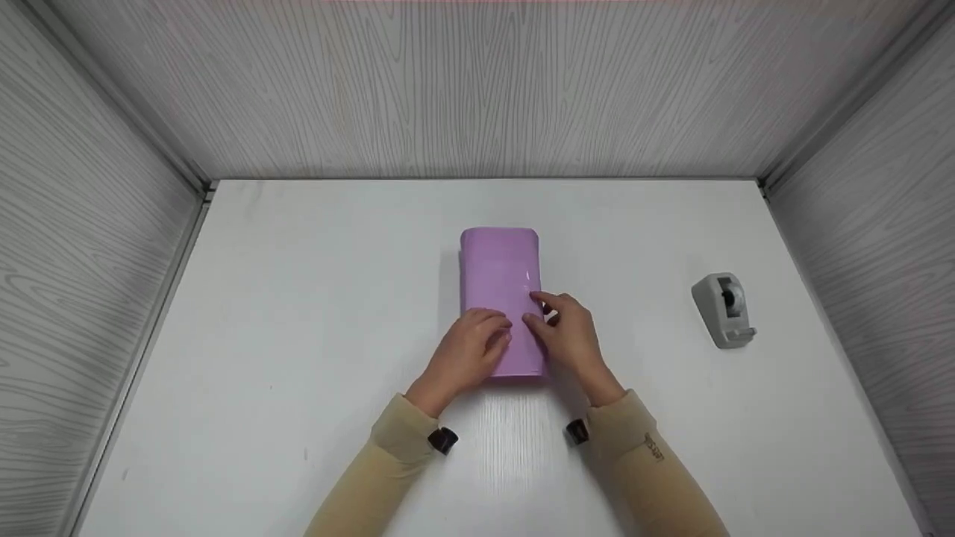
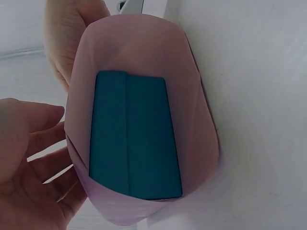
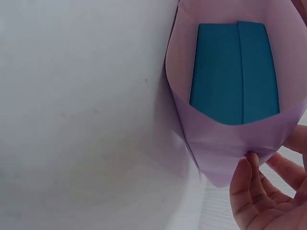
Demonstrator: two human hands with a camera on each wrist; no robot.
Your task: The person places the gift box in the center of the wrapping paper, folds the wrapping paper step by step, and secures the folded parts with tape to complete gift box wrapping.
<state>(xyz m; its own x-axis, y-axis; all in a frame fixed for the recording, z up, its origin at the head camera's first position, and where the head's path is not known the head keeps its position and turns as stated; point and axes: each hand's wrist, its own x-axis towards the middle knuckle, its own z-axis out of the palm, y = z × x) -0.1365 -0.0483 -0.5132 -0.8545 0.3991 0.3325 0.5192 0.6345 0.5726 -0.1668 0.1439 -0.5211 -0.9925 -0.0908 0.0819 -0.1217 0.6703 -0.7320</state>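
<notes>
Paper point(image 1: 498, 272), purple: lying lengthwise on the white tabletop point(image 1: 298, 298), a little right of centre, wrapping round in a loose sleeve; its upper face is showing a small glossy streak near the right edge; its near end is gaping.
Box point(image 2: 139, 139), teal: sitting inside the paper, its end showing through that gap, a seam running along the end; the paper is standing away from it on the sides seen.
Left hand point(image 1: 468, 347): resting on the near left part of the paper, fingers bending over the top face; grip not clamping, fingers lying apart in the left wrist view.
Right hand point(image 1: 571, 335): touching the paper at its right edge, thumb and forefinger pressing on the top face; grip standing apart at those two tips.
Sleeves point(image 1: 653, 470), two, beige: covering both forearms, the right one bearing dark lettering.
Black devices point(image 1: 442, 440), two: sitting at the wrists, one each.
Dispenser point(image 1: 720, 317), grey: standing on the tabletop, well apart to the right, holding a roll.
Walls point(image 1: 477, 89), grey, wood-grained: enclosing the tabletop at the back and both sides.
</notes>
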